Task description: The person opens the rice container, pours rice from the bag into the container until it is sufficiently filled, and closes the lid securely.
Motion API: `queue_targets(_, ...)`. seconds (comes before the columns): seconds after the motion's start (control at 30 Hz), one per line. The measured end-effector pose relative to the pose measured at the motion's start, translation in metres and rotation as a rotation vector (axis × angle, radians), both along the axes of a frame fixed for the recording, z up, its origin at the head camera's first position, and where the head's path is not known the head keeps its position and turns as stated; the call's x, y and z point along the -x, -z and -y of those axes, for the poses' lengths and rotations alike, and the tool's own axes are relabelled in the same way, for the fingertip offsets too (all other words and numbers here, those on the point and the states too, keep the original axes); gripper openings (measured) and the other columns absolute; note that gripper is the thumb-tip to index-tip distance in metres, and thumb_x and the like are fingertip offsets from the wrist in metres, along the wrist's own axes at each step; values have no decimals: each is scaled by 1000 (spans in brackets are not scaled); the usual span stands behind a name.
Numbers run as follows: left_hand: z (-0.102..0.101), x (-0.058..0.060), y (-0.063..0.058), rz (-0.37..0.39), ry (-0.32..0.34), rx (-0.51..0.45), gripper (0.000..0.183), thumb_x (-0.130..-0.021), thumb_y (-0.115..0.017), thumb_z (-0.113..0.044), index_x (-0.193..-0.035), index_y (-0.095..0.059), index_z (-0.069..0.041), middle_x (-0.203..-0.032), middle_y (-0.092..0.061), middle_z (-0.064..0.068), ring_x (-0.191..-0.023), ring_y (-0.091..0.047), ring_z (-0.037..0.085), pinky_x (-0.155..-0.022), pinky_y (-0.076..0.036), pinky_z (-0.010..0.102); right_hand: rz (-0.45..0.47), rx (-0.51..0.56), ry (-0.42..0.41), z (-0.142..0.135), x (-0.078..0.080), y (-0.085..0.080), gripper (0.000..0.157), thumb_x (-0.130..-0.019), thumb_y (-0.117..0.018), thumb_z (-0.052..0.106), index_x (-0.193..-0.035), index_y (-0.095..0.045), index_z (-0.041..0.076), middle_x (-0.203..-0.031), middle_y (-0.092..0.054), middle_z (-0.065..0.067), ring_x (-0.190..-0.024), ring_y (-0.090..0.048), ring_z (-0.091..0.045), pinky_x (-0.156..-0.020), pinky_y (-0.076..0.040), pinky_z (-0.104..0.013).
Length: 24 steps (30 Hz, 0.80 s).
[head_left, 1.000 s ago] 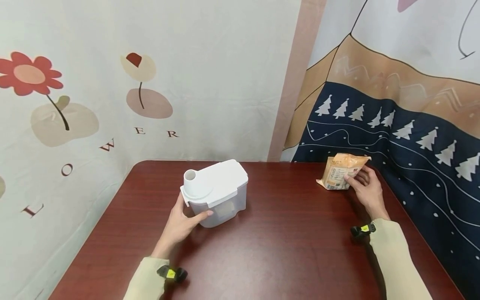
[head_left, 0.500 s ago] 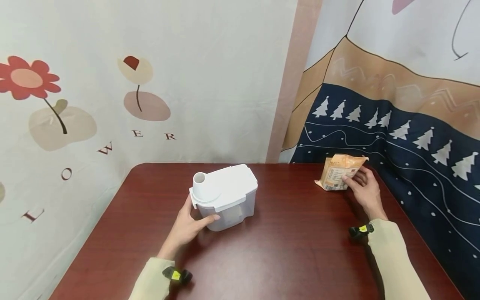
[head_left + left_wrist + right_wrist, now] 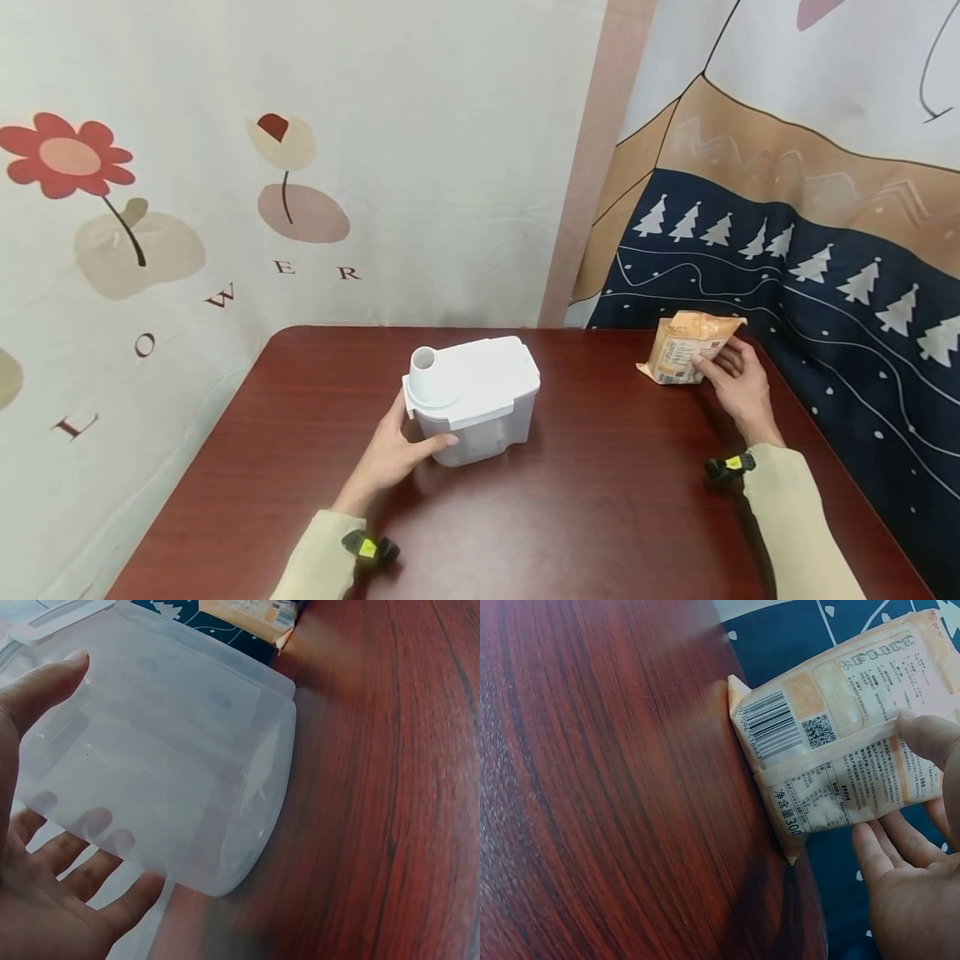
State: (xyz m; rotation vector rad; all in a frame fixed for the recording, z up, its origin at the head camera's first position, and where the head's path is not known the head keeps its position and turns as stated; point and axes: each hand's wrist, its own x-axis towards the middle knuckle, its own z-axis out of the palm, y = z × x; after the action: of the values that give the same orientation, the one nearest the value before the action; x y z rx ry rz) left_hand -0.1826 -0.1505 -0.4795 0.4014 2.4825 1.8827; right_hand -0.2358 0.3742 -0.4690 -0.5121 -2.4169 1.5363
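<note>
A translucent storage container [image 3: 480, 437] with a white lid and a round spout cup at its left end is near the table's middle. My left hand [image 3: 397, 454] grips its left end, thumb on the near wall and fingers behind. In the left wrist view the clear wall of the container [image 3: 165, 750] shows the fingertips pressed against it. At the back right, my right hand [image 3: 738, 387] holds an orange food packet [image 3: 678, 354] by its right side. The right wrist view shows the packet's label [image 3: 840, 742] with a barcode, the thumb across its back seam.
The dark red wooden table [image 3: 585, 500] ends at a white flower-printed curtain [image 3: 450, 167] behind and a navy tree-printed cloth [image 3: 840, 333] on the right. Each wrist wears a black camera band [image 3: 367, 546].
My left hand has moved the container to the right and slightly nearer, turning it a little. The right hand and the packet stay in about the same place.
</note>
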Motion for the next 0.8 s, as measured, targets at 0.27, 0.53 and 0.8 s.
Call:
queue_targets(0.27, -9, -2, -1, 9, 55, -6, 101, -78, -91, -21, -158, -31, -32, -152, -50, -2, -140, -48, 21, -120, -35, 50, 5, -12, 11, 1, 0, -1, 90, -96, -67, 49, -164, -19, 14, -166, -34, -17, -151, -37, -37, -122, -35, -55)
queue_targets(0.53, -19, -2, 2, -3, 101, 1, 98, -78, -91, -23, -157, -33, -36, -145, -57, -1, -130, -56, 19, -116, -42, 39, 17, 4, 2, 1, -1, 1, 89, -97, -65, 51, -164, -17, 16, -167, -31, -16, -151, -35, -37, -122, -35, -56)
queue_targets(0.8, -31, -1, 3, -19, 137, -7, 99, -79, -90, -24, -157, -32, -40, -144, -58, -4, -131, -55, 16, -118, -40, 41, 21, 3, 19, 2, 0, 0, 90, -97, -65, 51, -164, -18, 15, -167, -32, -16, -151, -36, -36, -122, -35, -56)
